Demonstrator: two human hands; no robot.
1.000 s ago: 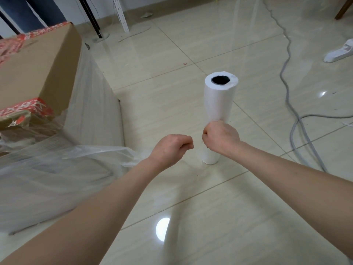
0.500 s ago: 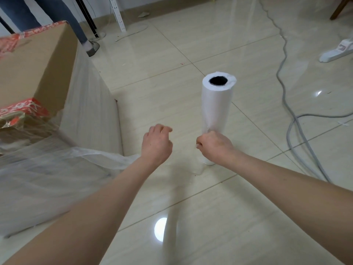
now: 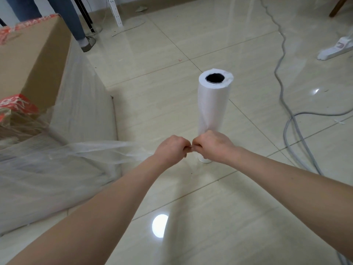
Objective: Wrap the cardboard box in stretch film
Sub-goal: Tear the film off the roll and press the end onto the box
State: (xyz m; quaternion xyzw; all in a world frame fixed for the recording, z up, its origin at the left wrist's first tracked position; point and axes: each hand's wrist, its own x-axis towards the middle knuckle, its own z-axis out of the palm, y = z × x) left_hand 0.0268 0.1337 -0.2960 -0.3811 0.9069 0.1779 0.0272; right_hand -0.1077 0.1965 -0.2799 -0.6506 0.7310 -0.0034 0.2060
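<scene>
A large cardboard box (image 3: 36,60) with red tape fills the left side, its lower walls covered in clear stretch film (image 3: 80,104). A bunched strand of film (image 3: 103,150) runs from the box to my hands. The white film roll (image 3: 214,104) stands upright on the floor at the centre. My left hand (image 3: 171,150) and my right hand (image 3: 212,146) are both fisted on the film strand, knuckles touching, just in front of the roll's base.
Glossy tiled floor all around. A grey cable (image 3: 286,111) snakes along the right. A white appliance (image 3: 336,48) lies at the far right edge. Another person's leg and shoe (image 3: 84,39) stand behind the box, beside a white metal post (image 3: 114,12).
My left hand opened and pulled away half a second ago, then came back and closed on the film against my right hand. The camera has tilted slightly, showing more of the room behind.
</scene>
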